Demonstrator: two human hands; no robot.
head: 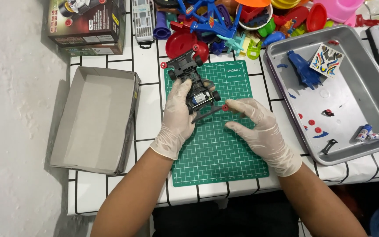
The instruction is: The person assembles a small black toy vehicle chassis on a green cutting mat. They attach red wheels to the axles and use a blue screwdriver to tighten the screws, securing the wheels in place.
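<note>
On the green cutting mat (pixel 216 145), near its upper left part, lies a small black toy car chassis (pixel 194 81), its front end pointing away from the person and small black wheels at its sides; the left hand (pixel 177 116), in a pale thin glove, wraps around the chassis from the left, fingers (pixel 185 90) curled over its middle and thumb underneath as far as can be told. The right hand (pixel 255 125), gloved the same way, pinches a small red roller (pixel 225 107) between thumb and forefinger; the roller sits at the end of a dark grey bar (pixel 207 114) that runs slantwise back to the rear of the chassis; the other fingers of this hand are loosely spread above the mat. The mat rests on a white table (pixel 150 105) marked with black grid lines. Left of the mat stands an open grey cardboard box (pixel 95 118); right of it a metal tray (pixel 352 109) holds a blue plastic part (pixel 304 68), a sticker sheet (pixel 326 59), small red pieces and two small batteries (pixel 369 134). Beyond the mat, a heap of coloured plastic toys (pixel 242 22) fills the table's far edge.
</note>
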